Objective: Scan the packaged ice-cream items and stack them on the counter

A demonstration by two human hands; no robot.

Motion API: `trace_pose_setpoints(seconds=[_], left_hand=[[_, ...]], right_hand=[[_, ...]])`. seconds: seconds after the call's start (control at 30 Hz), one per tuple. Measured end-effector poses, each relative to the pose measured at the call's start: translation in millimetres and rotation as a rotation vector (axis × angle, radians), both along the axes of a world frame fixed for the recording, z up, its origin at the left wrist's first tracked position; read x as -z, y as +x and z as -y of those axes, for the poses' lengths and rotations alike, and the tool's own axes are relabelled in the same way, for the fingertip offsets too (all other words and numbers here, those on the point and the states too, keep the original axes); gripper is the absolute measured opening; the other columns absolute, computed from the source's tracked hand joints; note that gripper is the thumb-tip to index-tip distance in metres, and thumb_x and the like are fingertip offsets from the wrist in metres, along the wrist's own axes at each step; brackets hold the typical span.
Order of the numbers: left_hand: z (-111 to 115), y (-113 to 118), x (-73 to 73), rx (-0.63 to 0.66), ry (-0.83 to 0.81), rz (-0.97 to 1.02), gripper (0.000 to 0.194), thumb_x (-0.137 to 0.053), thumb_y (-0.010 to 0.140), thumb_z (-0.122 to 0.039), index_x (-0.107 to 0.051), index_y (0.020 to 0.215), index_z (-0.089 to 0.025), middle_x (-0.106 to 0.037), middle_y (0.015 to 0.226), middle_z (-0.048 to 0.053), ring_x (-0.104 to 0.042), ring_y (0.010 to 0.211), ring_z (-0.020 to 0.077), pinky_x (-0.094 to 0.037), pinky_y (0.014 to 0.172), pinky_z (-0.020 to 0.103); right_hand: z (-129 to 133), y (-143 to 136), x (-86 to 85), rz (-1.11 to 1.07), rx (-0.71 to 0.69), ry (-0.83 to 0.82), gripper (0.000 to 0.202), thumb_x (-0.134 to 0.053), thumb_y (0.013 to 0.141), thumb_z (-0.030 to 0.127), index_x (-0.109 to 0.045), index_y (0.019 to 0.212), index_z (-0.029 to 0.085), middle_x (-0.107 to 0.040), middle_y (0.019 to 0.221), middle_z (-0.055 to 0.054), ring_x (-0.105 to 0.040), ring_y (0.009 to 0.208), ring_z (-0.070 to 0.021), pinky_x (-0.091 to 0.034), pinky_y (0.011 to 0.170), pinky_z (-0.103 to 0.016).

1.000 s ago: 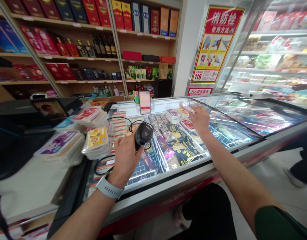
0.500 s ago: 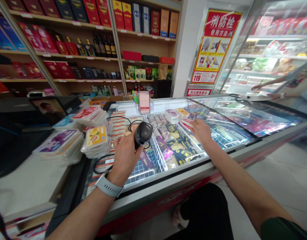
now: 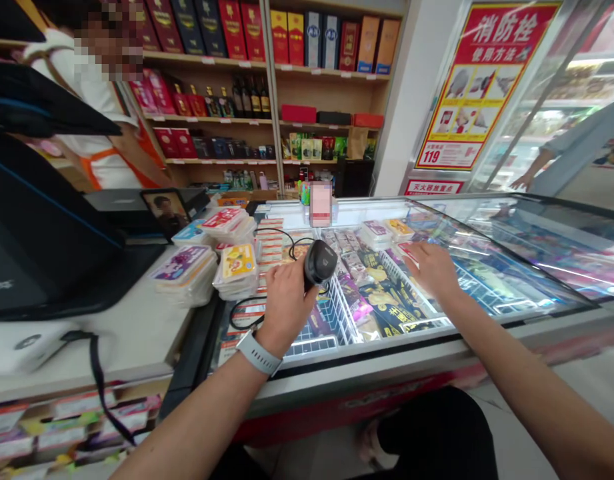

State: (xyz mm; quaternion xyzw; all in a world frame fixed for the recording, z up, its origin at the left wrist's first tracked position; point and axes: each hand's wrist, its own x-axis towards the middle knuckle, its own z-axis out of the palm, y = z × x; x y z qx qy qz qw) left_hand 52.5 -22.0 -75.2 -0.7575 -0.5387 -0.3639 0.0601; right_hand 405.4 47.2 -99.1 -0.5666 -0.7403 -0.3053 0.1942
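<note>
Newly in the head view since the earlier frame, an aproned worker (image 3: 117, 170) stands far left, while the right hand (image 3: 437, 270) reaches a red pack (image 3: 408, 252) atop the freezer (image 3: 361, 377), its fingers bent close together, their grip hidden. Wrapped around a scanner (image 3: 321, 263), the left hand (image 3: 285, 293) waits at center in what looks like a scan-and-set-aside step, which would next call for a clean release at right, then a reach to stacked packs (image 3: 237, 267) at left.

Bright overall. Freezer glass (image 3: 561, 270) at three o'clock carries white glare streaks; lit shelves (image 3: 581, 83) at two look washed out and blurred. The scanner (image 3: 321, 262) near centre is crisper. Pixel blocks (image 3: 321, 200) mask ten and twelve; wide-angle stretch warps edges.
</note>
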Motion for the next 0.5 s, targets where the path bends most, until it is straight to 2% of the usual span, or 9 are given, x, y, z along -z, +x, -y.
trace_pose_setpoints(seconds=[0.1, 0.2, 0.3, 0.4, 0.5], left_hand=[[0.8, -0.2, -1.1, 0.006, 0.015, 0.019, 0.052, -0.06, 0.08, -0.022, -0.045, 0.129, -0.016, -0.066, 0.109, 0.009, -0.058, 0.105, 0.0261, -0.034, 0.098, 0.042], [0.6, -0.9, -2.0, 0.0, 0.019, 0.03, 0.053, -0.061, 0.079, -0.022, -0.045, 0.13, -0.015, -0.065, 0.109, 0.01, -0.057, 0.105, 0.0263, -0.033, 0.099, 0.043], [0.2, -1.4, -2.1, -0.008, 0.025, 0.041, 0.056, -0.062, 0.078, -0.022, -0.045, 0.131, -0.014, -0.065, 0.109, 0.01, -0.057, 0.105, 0.0262, -0.033, 0.099, 0.043], [0.3, -1.5, -1.9, -0.002, 0.042, 0.059, 0.056, -0.062, 0.078, -0.021, -0.044, 0.131, -0.014, -0.065, 0.11, 0.01, -0.057, 0.106, 0.0258, -0.034, 0.1, 0.042], [1.4, -1.2, -2.2, 0.004, 0.054, 0.077, 0.053, -0.061, 0.079, -0.021, -0.045, 0.129, -0.015, -0.065, 0.11, 0.01, -0.057, 0.106, 0.0255, -0.034, 0.1, 0.043]], right_hand=[[-9.6, -19.1, -7.4, -0.02, -0.195, 0.047, 0.037, -0.044, 0.094, 0.031, -0.057, 0.124, 0.015, -0.062, 0.12, -0.014, -0.055, 0.111, -0.0278, -0.042, 0.095, -0.043], [-27.0, -51.8, -15.0, -0.024, -0.407, 0.016, 0.04, -0.046, 0.093, 0.028, -0.053, 0.129, 0.014, -0.059, 0.126, -0.015, -0.053, 0.117, -0.0274, -0.042, 0.1, -0.044], [-48.8, -97.1, -20.7, -0.045, -0.603, -0.058, 0.045, -0.047, 0.091, 0.023, -0.047, 0.136, 0.014, -0.054, 0.135, -0.015, -0.048, 0.124, -0.0272, -0.041, 0.105, -0.047], [-71.0, -150.0, -25.2, -0.122, -0.822, -0.177, 0.049, -0.046, 0.091, 0.019, -0.044, 0.139, 0.019, -0.049, 0.141, -0.01, -0.044, 0.13, -0.024, -0.037, 0.11, -0.045], [-88.5, -202.4, -30.4, -0.312, -0.994, -0.335, 0.044, -0.046, 0.093, 0.025, -0.048, 0.137, 0.023, -0.054, 0.137, -0.006, -0.049, 0.127, -0.0215, -0.036, 0.111, -0.042]])
